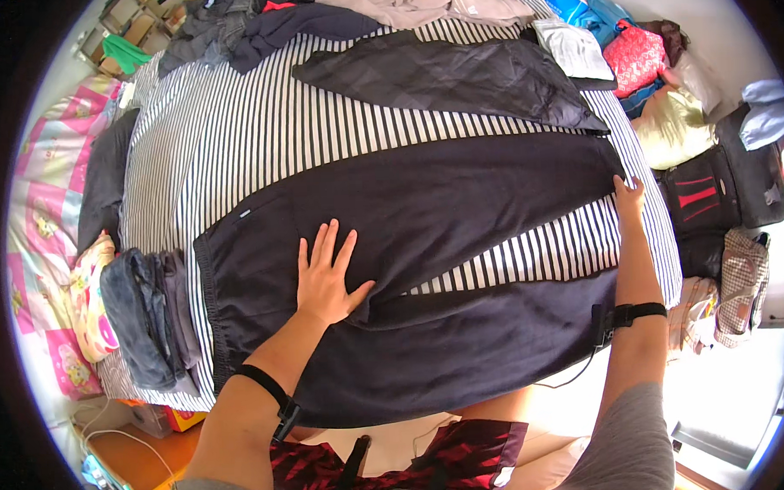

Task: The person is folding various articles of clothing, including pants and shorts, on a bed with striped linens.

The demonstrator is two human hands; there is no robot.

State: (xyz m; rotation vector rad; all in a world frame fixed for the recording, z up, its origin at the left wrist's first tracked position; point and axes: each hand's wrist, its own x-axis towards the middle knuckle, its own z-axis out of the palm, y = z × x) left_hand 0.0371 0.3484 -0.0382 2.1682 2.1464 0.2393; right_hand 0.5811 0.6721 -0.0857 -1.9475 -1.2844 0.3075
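Note:
A pair of black trousers (468, 186) lies spread on a striped bedsheet (182, 157), its gathered waistband to the left and its two legs running right. My left hand (327, 286) rests flat on the trousers near the crotch, fingers spread. At the far leg's hem, my right hand (629, 190) pinches the black cloth at its edge. The near leg lies along the bed's front edge, partly behind my right forearm. Dark straps circle both my forearms.
Beyond the trousers lies another dark garment (447, 79). Folded dark clothes (148, 314) sit at the bed's left edge, and a pile of clothes (272, 33) lines the far side. Bags, including a black one (699, 191), stand to the right. A pink patterned cloth (62, 196) hangs at left.

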